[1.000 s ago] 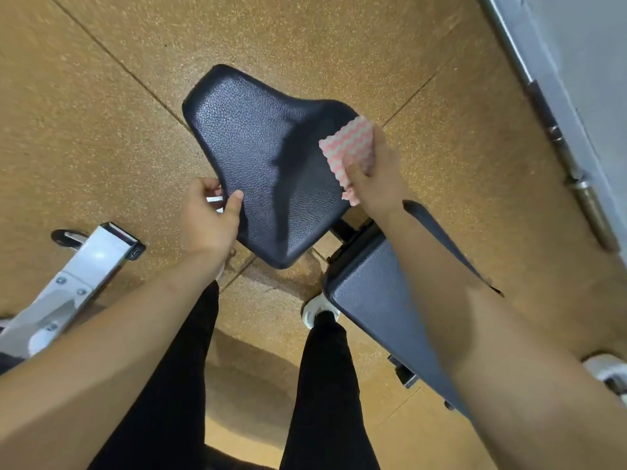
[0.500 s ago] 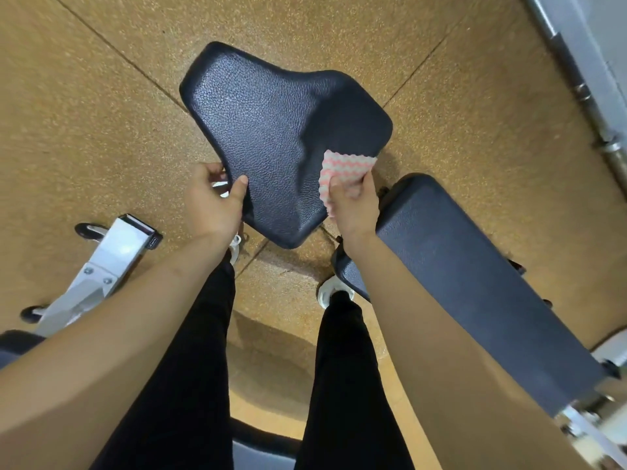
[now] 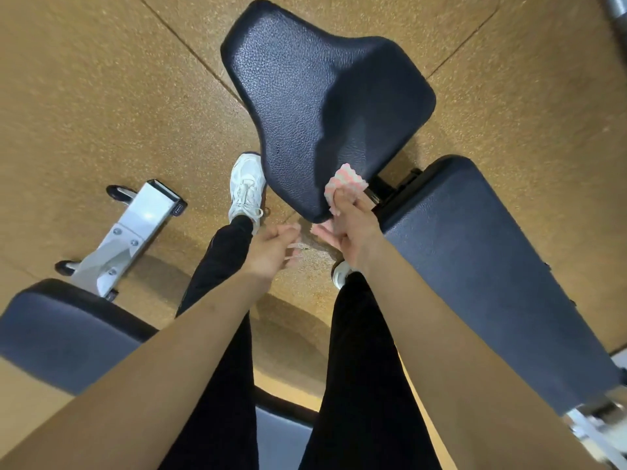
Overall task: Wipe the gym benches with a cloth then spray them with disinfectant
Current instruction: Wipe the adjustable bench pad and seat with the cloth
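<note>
Pinching cloth (image 3: 344,183) w/ R hand (image 3: 354,232) at near tip of seat pad (image 3: 315,106). L hand (image 3: 273,249) loose, empty, off pad, blurred. Risk: unbraced pad may shift under wipe pressure; cloth slips off edge, back pad (image 3: 475,252) left unwiped.

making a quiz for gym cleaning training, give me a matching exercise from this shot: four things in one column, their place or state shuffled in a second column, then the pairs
Column 1
1 cloth
2 left hand
3 white sneaker
4 silver bench foot

Column 2
a worn on a foot, beside the seat pad's narrow end
b pinched by the right hand against the seat pad's near edge
c holding nothing, off the pad
d bare metal, on the floor at the far left

Pairs: 1-b, 2-c, 3-a, 4-d
</note>
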